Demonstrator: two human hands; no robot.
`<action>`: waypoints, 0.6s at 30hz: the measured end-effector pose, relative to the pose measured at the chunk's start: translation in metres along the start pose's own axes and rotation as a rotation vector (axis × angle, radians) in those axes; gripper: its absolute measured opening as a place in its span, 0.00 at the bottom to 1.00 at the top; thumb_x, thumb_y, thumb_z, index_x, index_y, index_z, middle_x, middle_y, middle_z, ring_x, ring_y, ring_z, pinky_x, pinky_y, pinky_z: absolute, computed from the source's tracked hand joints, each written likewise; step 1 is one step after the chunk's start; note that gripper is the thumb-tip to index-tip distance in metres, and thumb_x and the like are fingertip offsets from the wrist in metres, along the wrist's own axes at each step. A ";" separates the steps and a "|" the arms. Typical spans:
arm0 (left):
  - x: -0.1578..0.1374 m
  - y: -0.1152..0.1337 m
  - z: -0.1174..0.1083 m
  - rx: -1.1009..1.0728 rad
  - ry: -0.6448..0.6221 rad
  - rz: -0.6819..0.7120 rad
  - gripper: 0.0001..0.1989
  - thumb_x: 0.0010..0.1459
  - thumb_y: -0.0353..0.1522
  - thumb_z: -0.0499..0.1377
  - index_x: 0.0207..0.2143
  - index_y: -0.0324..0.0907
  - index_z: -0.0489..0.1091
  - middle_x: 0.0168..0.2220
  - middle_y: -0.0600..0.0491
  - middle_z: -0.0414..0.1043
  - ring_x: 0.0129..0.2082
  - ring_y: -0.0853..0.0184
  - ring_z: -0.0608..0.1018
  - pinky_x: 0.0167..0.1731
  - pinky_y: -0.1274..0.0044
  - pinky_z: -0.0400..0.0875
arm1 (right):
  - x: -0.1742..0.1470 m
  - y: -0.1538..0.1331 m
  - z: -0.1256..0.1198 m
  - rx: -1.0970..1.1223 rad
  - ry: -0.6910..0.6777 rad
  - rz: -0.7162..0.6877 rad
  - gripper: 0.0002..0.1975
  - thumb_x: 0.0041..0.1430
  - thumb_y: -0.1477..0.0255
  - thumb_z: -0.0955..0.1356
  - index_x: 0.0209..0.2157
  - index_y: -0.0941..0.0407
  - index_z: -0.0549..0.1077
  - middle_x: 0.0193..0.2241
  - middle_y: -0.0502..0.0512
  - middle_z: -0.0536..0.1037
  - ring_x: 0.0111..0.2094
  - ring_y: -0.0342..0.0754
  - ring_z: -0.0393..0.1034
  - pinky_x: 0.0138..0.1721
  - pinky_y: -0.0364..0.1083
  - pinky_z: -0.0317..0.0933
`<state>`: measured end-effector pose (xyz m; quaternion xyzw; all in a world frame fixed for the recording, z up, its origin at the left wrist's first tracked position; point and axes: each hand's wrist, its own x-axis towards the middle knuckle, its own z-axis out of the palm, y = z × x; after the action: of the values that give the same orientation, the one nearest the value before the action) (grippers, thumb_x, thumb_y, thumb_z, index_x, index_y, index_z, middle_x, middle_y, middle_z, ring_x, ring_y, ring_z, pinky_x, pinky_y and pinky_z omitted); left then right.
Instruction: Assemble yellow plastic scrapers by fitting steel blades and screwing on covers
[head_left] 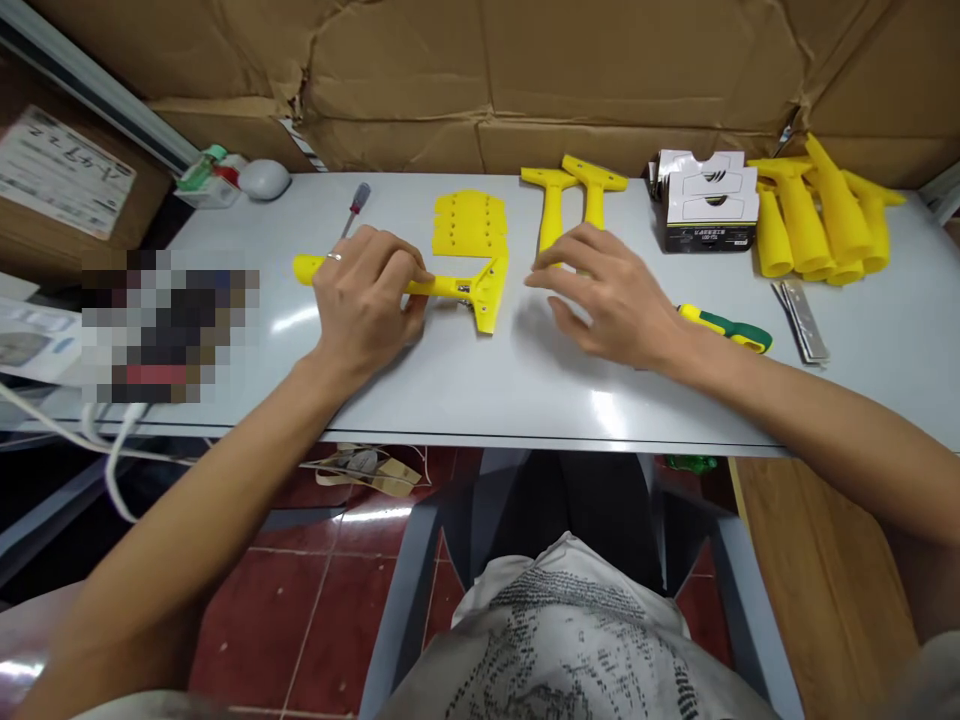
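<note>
My left hand is wrapped round the handle of a yellow scraper, which lies sideways on the table with its head to the right. Small metal parts show where the handle meets the head. To the right of that head, my right hand hovers with its fingers apart and nothing visible in them. Just behind the scraper head lies a set of flat yellow plates with rows of holes. Two more yellow scrapers lie behind my right hand, partly covered by it. A green and yellow screwdriver handle shows beside my right wrist.
Black and white boxes stand at the back right, beside a pile of yellow handles. Metal blades lie before them. A small screwdriver and a white mouse are at the back left. Cables hang at the left edge.
</note>
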<state>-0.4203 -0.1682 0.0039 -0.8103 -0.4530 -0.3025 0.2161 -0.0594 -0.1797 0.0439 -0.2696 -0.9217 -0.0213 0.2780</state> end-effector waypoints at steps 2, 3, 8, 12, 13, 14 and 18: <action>-0.002 -0.003 0.008 -0.047 0.036 -0.013 0.11 0.61 0.34 0.69 0.36 0.50 0.67 0.44 0.48 0.83 0.43 0.51 0.77 0.44 0.59 0.70 | 0.013 -0.003 0.011 0.005 -0.055 -0.054 0.25 0.73 0.81 0.64 0.66 0.54 0.78 0.64 0.64 0.80 0.67 0.63 0.70 0.66 0.67 0.70; -0.003 -0.004 0.011 -0.059 0.051 -0.020 0.13 0.59 0.34 0.70 0.35 0.50 0.66 0.43 0.48 0.83 0.42 0.51 0.77 0.45 0.58 0.71 | 0.019 -0.006 0.014 0.001 -0.081 -0.068 0.25 0.74 0.81 0.62 0.66 0.56 0.78 0.66 0.66 0.79 0.69 0.62 0.70 0.67 0.66 0.70; -0.005 -0.010 0.018 -0.076 0.151 0.007 0.18 0.54 0.34 0.73 0.35 0.49 0.64 0.41 0.49 0.82 0.39 0.52 0.76 0.45 0.57 0.75 | 0.038 -0.013 0.021 -0.022 -0.186 -0.055 0.25 0.79 0.82 0.56 0.61 0.62 0.80 0.64 0.68 0.81 0.68 0.60 0.72 0.69 0.63 0.68; -0.007 -0.017 0.022 -0.108 0.166 -0.053 0.20 0.50 0.34 0.75 0.34 0.48 0.64 0.41 0.50 0.82 0.41 0.54 0.74 0.50 0.54 0.76 | 0.042 -0.015 0.020 -0.014 -0.221 -0.034 0.25 0.78 0.82 0.56 0.62 0.62 0.80 0.65 0.67 0.80 0.68 0.60 0.71 0.69 0.63 0.67; -0.008 -0.018 0.023 -0.123 0.157 -0.079 0.21 0.50 0.34 0.76 0.33 0.48 0.64 0.41 0.50 0.81 0.41 0.54 0.73 0.52 0.53 0.76 | 0.043 -0.016 0.020 -0.008 -0.227 -0.026 0.25 0.78 0.82 0.57 0.63 0.61 0.79 0.66 0.67 0.80 0.68 0.60 0.71 0.69 0.63 0.67; -0.008 -0.020 0.023 -0.137 0.153 -0.105 0.21 0.51 0.34 0.76 0.32 0.48 0.64 0.40 0.50 0.81 0.41 0.54 0.73 0.54 0.52 0.76 | 0.043 -0.017 0.020 0.000 -0.232 -0.022 0.26 0.77 0.83 0.57 0.64 0.60 0.79 0.65 0.67 0.80 0.67 0.60 0.71 0.69 0.63 0.67; -0.010 -0.022 0.025 -0.168 0.153 -0.182 0.19 0.51 0.30 0.75 0.31 0.47 0.65 0.39 0.51 0.79 0.41 0.54 0.72 0.57 0.50 0.75 | 0.041 -0.024 0.021 0.008 -0.252 -0.039 0.28 0.76 0.83 0.59 0.67 0.57 0.78 0.64 0.65 0.81 0.66 0.61 0.70 0.68 0.64 0.67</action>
<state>-0.4354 -0.1475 -0.0193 -0.7556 -0.4800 -0.4185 0.1533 -0.1113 -0.1759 0.0504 -0.2511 -0.9545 0.0112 0.1604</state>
